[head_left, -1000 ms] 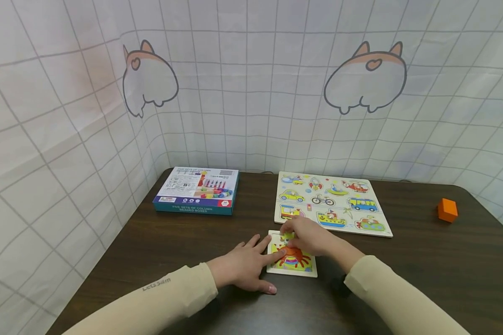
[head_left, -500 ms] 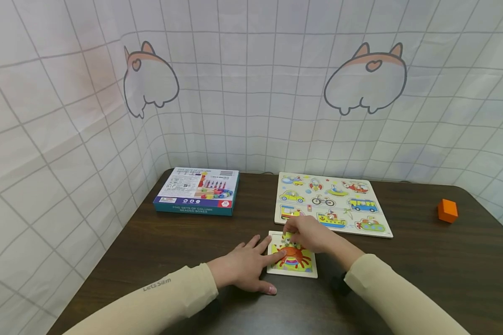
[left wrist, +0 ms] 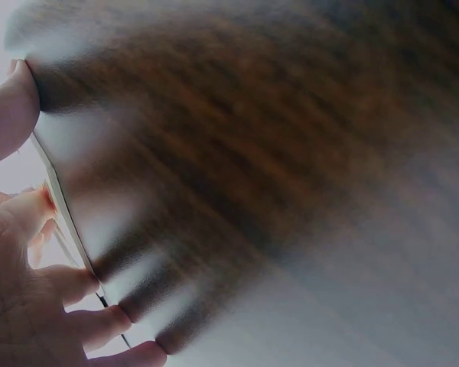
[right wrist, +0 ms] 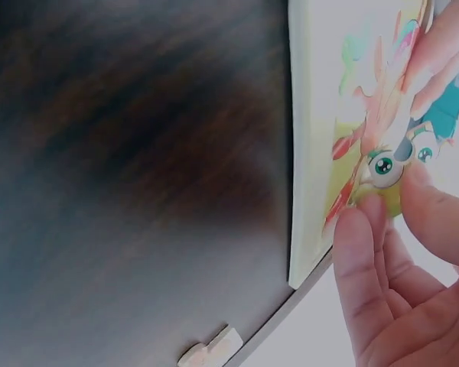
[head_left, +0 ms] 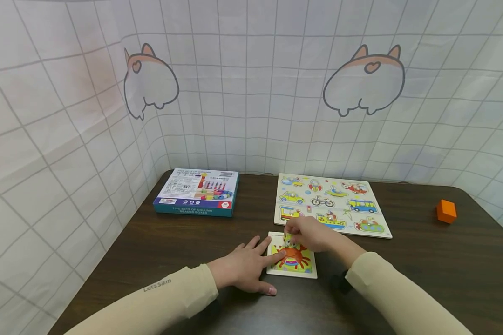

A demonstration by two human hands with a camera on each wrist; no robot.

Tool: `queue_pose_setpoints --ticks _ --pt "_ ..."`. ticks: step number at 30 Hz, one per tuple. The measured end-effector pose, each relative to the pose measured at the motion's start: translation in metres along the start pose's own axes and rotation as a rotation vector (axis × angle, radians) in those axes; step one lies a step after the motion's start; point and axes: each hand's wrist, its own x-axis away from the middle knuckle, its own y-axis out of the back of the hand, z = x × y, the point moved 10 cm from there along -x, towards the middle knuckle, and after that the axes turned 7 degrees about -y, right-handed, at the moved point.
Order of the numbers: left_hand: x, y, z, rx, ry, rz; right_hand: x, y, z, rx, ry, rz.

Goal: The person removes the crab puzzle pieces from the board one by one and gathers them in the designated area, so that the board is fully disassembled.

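Observation:
A small square jigsaw board (head_left: 292,275) with a red crab picture lies on the dark table. My left hand (head_left: 245,267) is spread flat at its left side, with the index finger stretched onto the crab picture. Over the top part of the board, my right hand (head_left: 312,235) pinches a yellow puzzle piece (right wrist: 386,170) between thumb and fingers. Two printed eyes with green irises show on that piece in the right wrist view. From the left wrist, the straight fingers (left wrist: 80,287) are seen reaching the board's edge and the tabletop.
Behind the hands lies a larger puzzle board (head_left: 331,228) with vehicle pictures. A beaded-toy box (head_left: 194,209) stands at the back left, and an orange cube (head_left: 446,211) sits far right. A gridded curtain (head_left: 251,116) hangs along the table's back.
My right hand has shifted slightly right with the eye piece, baring more of the board's upper left corner. The left hand has stayed in place.

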Motion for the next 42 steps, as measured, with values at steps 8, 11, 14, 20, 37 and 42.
queue_pose_setpoints --ticks 8,11,14,20,37,42 --pt "-0.001 0.001 0.000 0.003 0.007 0.002 0.005 0.005 -0.002 -0.018 0.042 -0.016" --pt "-0.001 0.001 0.000 0.003 0.011 0.004 0.008 0.008 -0.003 -0.031 0.054 -0.036" --pt "-0.001 0.000 0.000 0.003 0.014 0.003 0.013 0.014 -0.006 -0.047 0.064 -0.065" --pt "-0.002 -0.002 0.001 0.008 0.016 0.001 0.025 0.027 -0.027 -0.044 0.049 -0.130" --pt "-0.002 -0.002 0.002 0.033 0.021 0.009 0.065 0.059 -0.112 0.029 -0.097 -0.238" --pt "-0.002 -0.003 0.002 0.042 0.016 0.015 0.069 0.060 -0.125 0.009 -0.129 -0.232"
